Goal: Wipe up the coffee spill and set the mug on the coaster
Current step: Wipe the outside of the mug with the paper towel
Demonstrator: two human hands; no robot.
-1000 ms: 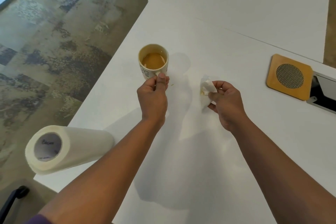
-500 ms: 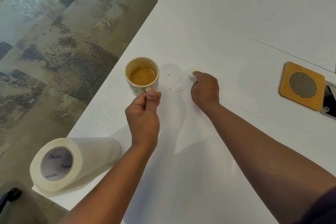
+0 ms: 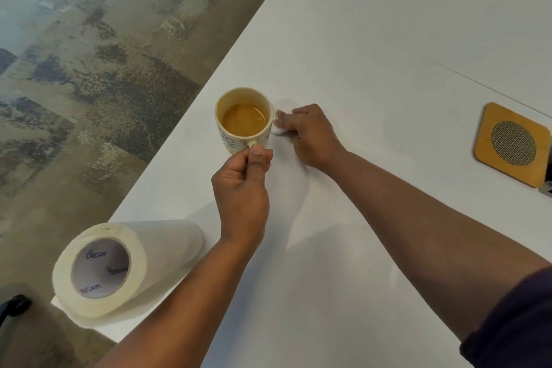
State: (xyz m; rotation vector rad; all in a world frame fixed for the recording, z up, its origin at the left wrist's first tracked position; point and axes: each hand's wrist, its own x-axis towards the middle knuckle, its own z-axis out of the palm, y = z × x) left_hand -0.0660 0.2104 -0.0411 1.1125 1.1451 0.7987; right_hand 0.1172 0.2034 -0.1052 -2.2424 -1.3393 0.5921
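Left hand (image 3: 240,185) pinches the handle of the cream ceramic mug (image 3: 243,119) between curled fingers and thumb; the mug holds light-brown coffee and sits near the left edge of the white table (image 3: 373,39). Whether its base touches the surface cannot be told. Right hand (image 3: 310,134), just right of the mug, presses a small wad of white paper towel (image 3: 279,128) onto the surface, fingers bent over it; a tiny yellowish fleck shows beside the hand. The square wooden coaster with round mesh centre (image 3: 512,143) lies near the right edge, well apart from the mug. A white paper towel roll (image 3: 119,266) lies on its side at the near-left corner, overhanging the edge.
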